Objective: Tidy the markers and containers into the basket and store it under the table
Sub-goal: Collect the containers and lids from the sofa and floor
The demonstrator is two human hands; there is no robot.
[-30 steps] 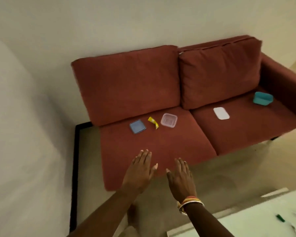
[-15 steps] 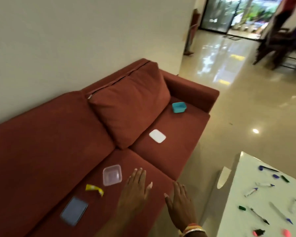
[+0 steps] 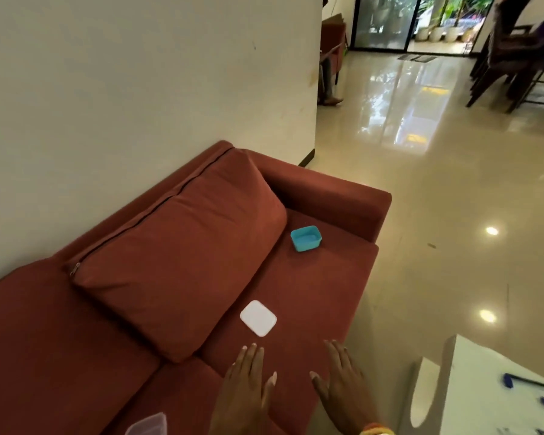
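Observation:
A small blue container (image 3: pixel 306 238) sits on the right seat of a red sofa (image 3: pixel 176 277), near the armrest. A white lid (image 3: pixel 258 318) lies flat on the same seat, closer to me. Part of a clear plastic container (image 3: pixel 147 427) shows at the bottom edge. My left hand (image 3: pixel 247 390) and my right hand (image 3: pixel 343 384) hover side by side over the seat's front, palms down, fingers apart, holding nothing. The left hand's fingertips are just short of the white lid. Blue markers (image 3: pixel 522 382) lie on a white table (image 3: pixel 471 394) at the bottom right.
A large back cushion (image 3: pixel 182 252) leans on the sofa behind the lid. Shiny tiled floor (image 3: pixel 446 199) stretches to the right. Dark stacked chairs (image 3: pixel 515 51) stand far back, by glass doors. A cream wall (image 3: pixel 139 73) runs behind the sofa.
The view has swung right along the sofa. The blue lid and yellow item have left the frame, the clear container is at the bottom edge, and both hands now hover near the white lid.

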